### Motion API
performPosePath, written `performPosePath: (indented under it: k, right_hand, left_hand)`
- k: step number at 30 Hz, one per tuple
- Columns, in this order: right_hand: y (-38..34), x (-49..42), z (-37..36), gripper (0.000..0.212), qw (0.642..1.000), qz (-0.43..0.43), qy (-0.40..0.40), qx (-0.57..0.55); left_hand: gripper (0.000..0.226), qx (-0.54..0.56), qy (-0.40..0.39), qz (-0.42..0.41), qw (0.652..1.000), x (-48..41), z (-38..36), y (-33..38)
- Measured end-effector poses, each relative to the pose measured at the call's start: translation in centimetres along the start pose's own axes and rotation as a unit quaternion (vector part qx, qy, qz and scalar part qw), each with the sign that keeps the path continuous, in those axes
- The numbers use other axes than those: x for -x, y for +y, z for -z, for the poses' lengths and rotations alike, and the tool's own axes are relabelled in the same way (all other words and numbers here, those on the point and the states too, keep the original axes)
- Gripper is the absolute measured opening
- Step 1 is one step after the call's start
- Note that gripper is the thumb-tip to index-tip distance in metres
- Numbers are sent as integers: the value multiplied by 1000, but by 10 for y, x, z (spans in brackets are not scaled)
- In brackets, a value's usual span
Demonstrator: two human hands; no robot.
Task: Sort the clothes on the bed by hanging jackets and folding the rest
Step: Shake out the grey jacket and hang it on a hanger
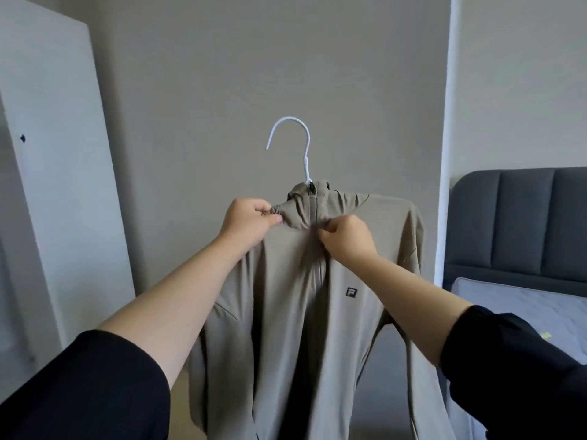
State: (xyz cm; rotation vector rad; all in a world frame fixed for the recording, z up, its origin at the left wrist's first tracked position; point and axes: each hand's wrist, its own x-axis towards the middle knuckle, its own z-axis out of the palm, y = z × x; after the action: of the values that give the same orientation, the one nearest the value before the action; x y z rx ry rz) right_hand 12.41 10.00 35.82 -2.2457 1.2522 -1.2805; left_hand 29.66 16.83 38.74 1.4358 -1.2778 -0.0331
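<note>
There is one jacket [286,328], beige, and one hanger [305,144], white, with one hook. The jacket carries one zip [317,249] and one small square logo [350,292]. Two hands are in view, the left hand [251,222] and the right hand [347,236], and both pinch that one jacket. Two bare forearms lead back to two dark sleeves, a left sleeve [79,385] and a right sleeve [514,369]. One bed [476,271] shows at the right, with one grey headboard [521,223] and one mattress [508,300]; three padded panels of the headboard can be counted before the edge of view cuts it. One small yellow-green scrap [545,335] lies on the mattress. One white board [47,154] stands at the left, with one dark mark [23,138] on it.
</note>
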Motion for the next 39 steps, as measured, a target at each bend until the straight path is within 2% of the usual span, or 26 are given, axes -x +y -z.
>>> performPosePath:
  k: [3, 7, 10, 13, 15, 17, 23, 25, 27, 30, 32, 34, 36, 39]
  right_hand:
    - [-3, -3, -16, 22, 999, 30, 33, -25]
    - [-15, -5, -39, 23, 996, 51, 48, -60]
    - [-20, -7, -58, 45, 999, 33, 10, 39]
    - [-20, -15, -72, 39, 997, 14, -10, 75]
    - [-25, -23, -79, 28, 999, 30, 7, 37]
    - [-39, -30, -84, 29, 999, 50, 8, 5]
    - [-59, -45, -92, 17, 996, 68, -41, -33]
    - [-64, -43, -94, 19, 994, 76, -59, -45]
    - [-75, -40, -91, 25, 987, 65, -82, -119]
    - [-97, -32, -81, 25, 969, 70, -44, -231]
    - [-100, -18, -81, 26, 966, 98, -22, -236]
    - [-84, 5, -92, 28, 977, 121, -88, -149]
    - [-60, 29, -109, 30, 970, 104, -219, -31]
    - [-43, 40, -122, 30, 949, 99, -294, 52]
  left_hand:
    - [25, 33, -1, 49, 998, 2, 12, -18]
    - [26, 47, 6, 85, 995, 6, 16, -39]
    - [28, 57, 10, 96, 994, 4, 20, -45]
    - [25, 77, 16, 93, 993, -5, 32, -45]
    - [25, 81, 11, 85, 993, -9, 41, -42]
    - [25, 82, 9, 79, 993, -11, 49, -39]
    - [22, 111, 17, 110, 988, -19, 71, -39]
    - [20, 116, 26, 128, 985, -21, 79, -43]
    - [18, 103, 57, 149, 982, -25, 87, -52]
    - [10, 72, 93, 175, 978, -25, 99, -67]
    - [7, 76, 99, 180, 976, -23, 103, -73]
    - [17, 71, 116, 175, 975, -20, 103, -75]
    - [26, 40, 122, 168, 977, -13, 96, -75]
    - [23, -17, 79, 154, 985, -1, 83, -82]
